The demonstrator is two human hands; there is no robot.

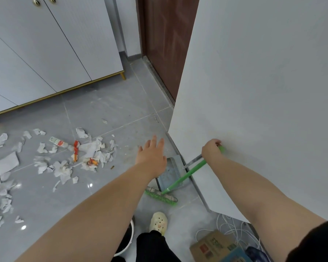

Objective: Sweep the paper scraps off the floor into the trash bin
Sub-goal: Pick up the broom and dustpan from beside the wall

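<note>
Torn white paper scraps [64, 163], mixed with a few red and orange wrappers, lie scattered over the grey tile floor [112, 110] at the left. A green broom [186, 176] leans against the white wall, its brush head [160, 197] on the floor. My right hand [211, 148] grips the top of the green handle near the wall. A grey dustpan [169, 173] with a comb edge stands behind the broom, its metal handle [194, 160] rising beside the green one. My left hand [151, 154] hovers with straight fingers above the dustpan, holding nothing. The white rim of a round bin [130, 241] shows by my leg.
White cabinets [45, 53] on gold legs line the back left. A brown door [167, 44] stands behind the wall corner [170, 127]. White cables [233, 227] and a cardboard box [212, 244] lie at the bottom right. My foot in a pale clog [158, 222] is below the broom.
</note>
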